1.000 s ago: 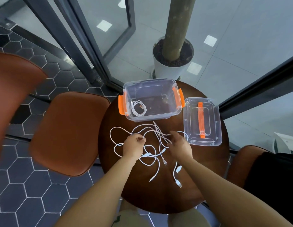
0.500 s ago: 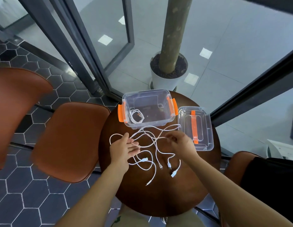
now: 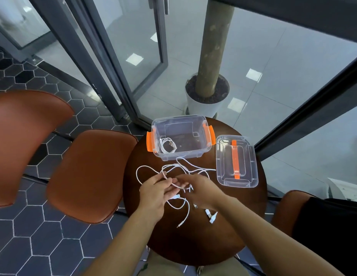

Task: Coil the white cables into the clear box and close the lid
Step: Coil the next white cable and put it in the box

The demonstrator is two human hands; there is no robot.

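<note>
A clear box [image 3: 201, 150] with orange side latches stands open at the far side of the round brown table [image 3: 213, 236]. One coiled white cable [image 3: 168, 145] lies in its left part. The clear lid [image 3: 251, 164] with an orange handle lies flat to the right of the box. Loose white cables [image 3: 145, 168] sprawl tangled in front of the box, with plugs near the table's middle. My left hand [image 3: 156, 194] holds a strand across its fingers. My right hand [image 3: 201, 189] meets it from the right and pinches the same strand.
Two brown chairs [image 3: 90, 172] stand left of the table, a third [image 3: 287, 206] at the right with a dark garment on it. Glass walls with dark frames [image 3: 106, 76] rise behind the table. Beyond the glass stands a white planter [image 3: 205, 102] with a trunk.
My hands have come together over the tangle; the right hand moved left to the left hand. The strand that was stretched toward the lid now hangs slack between them. The camera tilted up.
</note>
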